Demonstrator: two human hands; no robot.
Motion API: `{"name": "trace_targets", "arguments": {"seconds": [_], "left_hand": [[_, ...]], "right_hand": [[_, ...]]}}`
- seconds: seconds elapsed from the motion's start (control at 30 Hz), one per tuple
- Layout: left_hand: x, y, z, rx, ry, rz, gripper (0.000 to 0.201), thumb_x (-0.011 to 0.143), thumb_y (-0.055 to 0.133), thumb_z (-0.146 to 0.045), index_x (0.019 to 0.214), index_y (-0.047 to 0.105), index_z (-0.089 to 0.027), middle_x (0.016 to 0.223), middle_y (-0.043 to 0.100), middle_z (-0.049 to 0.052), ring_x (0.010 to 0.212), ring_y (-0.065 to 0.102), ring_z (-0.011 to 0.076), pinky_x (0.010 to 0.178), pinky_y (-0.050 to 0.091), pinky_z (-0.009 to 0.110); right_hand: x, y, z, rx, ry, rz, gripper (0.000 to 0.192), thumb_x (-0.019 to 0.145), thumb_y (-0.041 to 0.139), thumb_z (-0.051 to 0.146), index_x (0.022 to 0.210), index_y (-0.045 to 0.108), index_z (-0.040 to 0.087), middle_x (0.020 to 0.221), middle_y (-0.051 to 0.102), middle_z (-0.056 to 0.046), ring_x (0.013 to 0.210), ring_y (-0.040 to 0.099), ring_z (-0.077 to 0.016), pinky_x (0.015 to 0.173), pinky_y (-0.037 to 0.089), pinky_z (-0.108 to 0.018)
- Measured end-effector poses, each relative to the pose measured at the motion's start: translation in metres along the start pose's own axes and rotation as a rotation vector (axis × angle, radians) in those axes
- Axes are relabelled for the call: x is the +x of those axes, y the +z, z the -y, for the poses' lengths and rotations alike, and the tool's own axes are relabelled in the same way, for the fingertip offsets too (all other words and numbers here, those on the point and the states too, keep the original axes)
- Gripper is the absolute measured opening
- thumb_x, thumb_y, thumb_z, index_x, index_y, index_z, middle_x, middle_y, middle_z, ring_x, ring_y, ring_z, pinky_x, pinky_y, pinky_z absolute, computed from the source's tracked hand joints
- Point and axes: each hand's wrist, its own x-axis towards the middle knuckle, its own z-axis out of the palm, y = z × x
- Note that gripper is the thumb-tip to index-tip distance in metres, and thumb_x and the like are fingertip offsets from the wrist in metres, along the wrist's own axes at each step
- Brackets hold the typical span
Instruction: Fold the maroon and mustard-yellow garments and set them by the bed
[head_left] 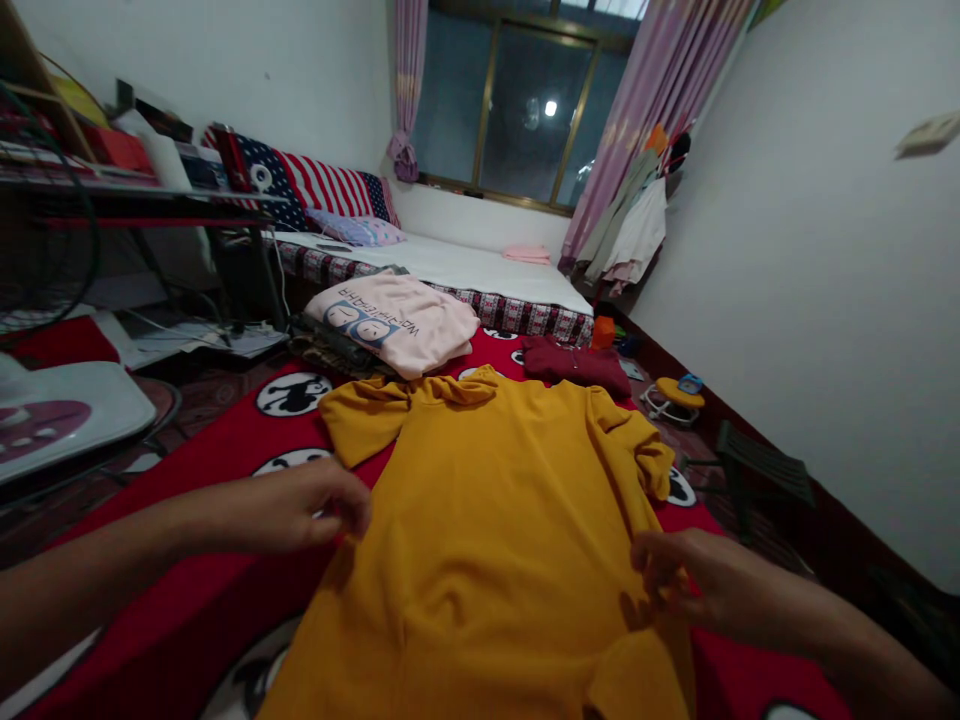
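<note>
Two bare hands are working on a mustard-yellow shirt (495, 520) that lies flat on a red blanket with black and white round figures (225, 440). The left hand (300, 505) has its fingers drawn narrow and pinches the left edge of the shirt, just under the short sleeve. The right hand (686, 580) is also narrow, with the fingertips gripping the cloth at the right edge, where the fabric makes small wrinkles. The shirt is spread with the collar pointing away from the person and the hem closest to them. Just behind the collar there is a folded pink garment with printed letters (394, 320), resting on some darker folded clothes. To the right of it lies a dark red garment (577, 365). Further back is a bed with a white sheet (480, 265), and behind it a window with pink curtains (536, 105).
</note>
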Motion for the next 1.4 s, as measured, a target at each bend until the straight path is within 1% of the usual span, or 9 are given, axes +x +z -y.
{"name": "trace_targets", "arguments": {"seconds": [0.17,0.3,0.4,0.53,0.8,0.9,1.0,1.2,1.4], "left_hand": [[0.053,-0.019,0.076,0.135,-0.235,-0.539,0.067,0.073,0.060,-0.041,0.131,0.050,-0.010,0.134,0.055,0.017,0.121,0.052,0.0321,0.101,0.041,0.039],[0.075,-0.009,0.120,0.088,-0.553,-0.529,0.095,0.065,0.066,-0.059,0.139,0.039,-0.005,0.129,0.058,0.022,0.114,0.058,0.0345,0.092,0.046,0.039],[0.078,-0.001,0.125,0.102,-0.554,-0.462,0.071,0.067,0.063,-0.060,0.121,0.058,-0.014,0.115,0.067,0.013,0.105,0.063,0.0318,0.083,0.047,0.033],[0.069,-0.018,0.107,0.186,-0.586,-0.399,0.034,0.072,0.059,-0.047,0.086,0.069,-0.018,0.083,0.071,0.004,0.082,0.065,0.0245,0.067,0.043,0.026],[0.086,-0.086,-0.031,0.029,-0.033,-1.017,0.043,0.082,0.056,-0.039,0.114,0.059,-0.010,0.112,0.063,0.007,0.099,0.058,0.0169,0.087,0.045,0.027],[0.108,-0.054,-0.090,-0.281,0.468,-0.584,0.066,0.080,0.062,-0.036,0.140,0.041,-0.017,0.135,0.054,0.009,0.119,0.054,0.0202,0.099,0.044,0.032],[0.111,-0.012,-0.110,-0.196,0.623,-0.178,0.070,0.077,0.070,-0.036,0.141,0.045,-0.025,0.148,0.043,0.009,0.136,0.040,0.0266,0.110,0.034,0.039],[0.071,0.015,-0.044,0.068,0.043,-0.293,0.055,0.074,0.069,-0.043,0.121,0.058,-0.017,0.121,0.062,0.013,0.109,0.060,0.0277,0.093,0.046,0.037],[0.014,0.026,-0.006,0.173,-0.317,0.010,0.051,0.064,0.068,-0.059,0.095,0.064,-0.018,0.077,0.068,0.005,0.071,0.062,0.0229,0.057,0.038,0.026]], "right_hand": [[0.076,0.021,0.036,0.093,-0.201,-0.263,0.025,0.076,0.056,0.020,0.099,0.066,0.021,0.098,0.070,-0.007,0.089,0.065,-0.0208,0.079,0.049,-0.031],[0.128,0.072,0.054,0.079,-0.308,-0.407,0.022,0.079,0.055,0.018,0.099,0.063,0.021,0.106,0.065,-0.008,0.096,0.062,-0.0208,0.084,0.048,-0.033],[0.142,0.094,0.054,0.050,-0.306,-0.585,0.014,0.083,0.055,0.020,0.094,0.064,0.022,0.109,0.062,-0.007,0.101,0.058,-0.0213,0.089,0.045,-0.035],[0.140,0.097,0.047,0.229,-0.327,-0.652,0.011,0.084,0.055,0.024,0.086,0.065,0.021,0.100,0.064,-0.006,0.090,0.060,-0.0189,0.080,0.047,-0.031],[0.135,0.089,0.046,0.962,-0.059,-0.867,0.037,0.084,0.058,0.049,0.106,0.056,0.019,0.081,0.062,-0.001,0.057,0.056,-0.0118,0.049,0.044,-0.023],[0.133,0.083,0.039,1.087,-0.072,-1.048,0.042,0.084,0.057,0.050,0.114,0.048,0.022,0.107,0.061,-0.003,0.057,0.056,-0.0075,0.047,0.043,-0.020],[0.134,0.080,0.024,1.234,0.023,-1.138,0.046,0.084,0.053,0.051,0.118,0.040,0.025,0.104,0.059,-0.002,0.059,0.058,-0.0078,0.047,0.043,-0.018],[0.138,0.081,0.010,1.059,0.137,-1.167,0.052,0.076,0.059,0.042,0.121,0.040,0.021,0.120,0.052,-0.009,0.067,0.061,-0.0107,0.053,0.048,-0.023],[0.141,0.077,0.041,0.283,-0.158,-0.966,0.063,0.078,0.057,0.023,0.139,0.040,0.024,0.150,0.032,-0.016,0.075,0.062,-0.0153,0.074,0.051,-0.033]]}}
